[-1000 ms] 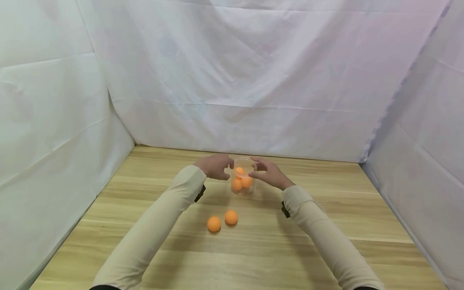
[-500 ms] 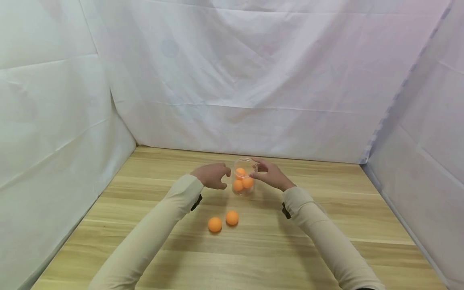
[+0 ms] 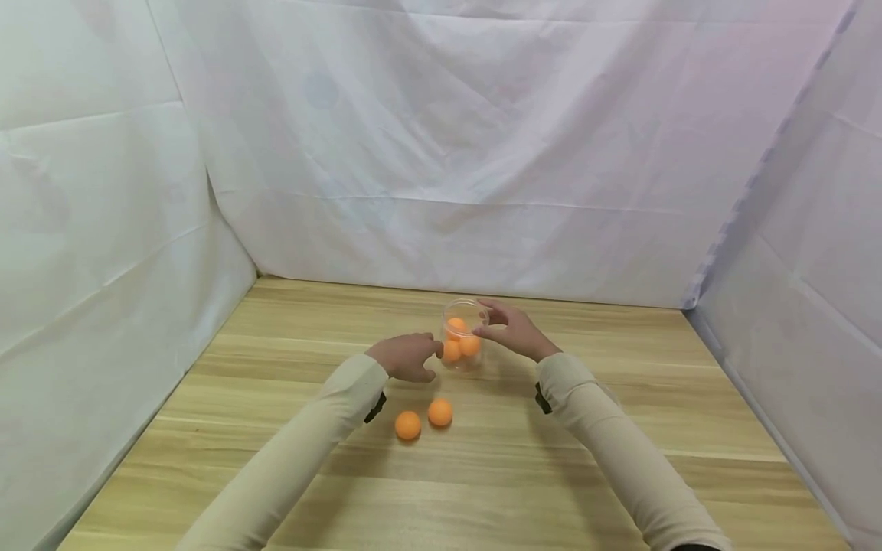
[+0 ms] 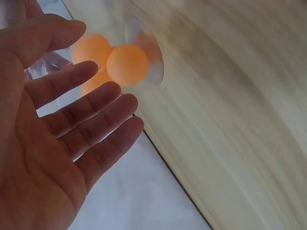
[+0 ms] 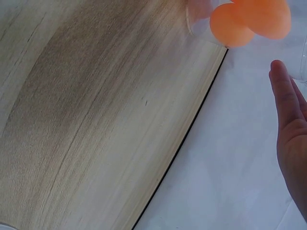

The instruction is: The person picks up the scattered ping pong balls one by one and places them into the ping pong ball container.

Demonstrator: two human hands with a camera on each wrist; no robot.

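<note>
Clear plastic is forming the jar, which is seen in the head view standing upright near the middle of the wooden table. Three orange balls are being contained in it. The right hand is being held at the jar's right side, fingers lightly curved at the rim; whether contact is made cannot be told. The left hand is being held low, just left of the jar's base, fingers relaxed and holding nothing. Two loose orange balls are lying nearer the person, touching or almost touching. White sheeting is enclosing the table on three sides.

In the left wrist view, the left hand is being shown open, fingers spread and straight, with nothing gripped. The jar with its balls is being seen just beyond the fingertips, apart from them.

In the right wrist view, only the edge of the right hand is being shown, fingers straight; the jar is lying beyond them at the upper frame edge.

The jar is judged light, stiff, thin-walled and smooth, hence liable to slip or tip. A hold around the mid wall, thumb opposing fingers, is judged soundest. The balls are judged very light, hard and prone to rolling; each is best pinched across its middle.
</note>
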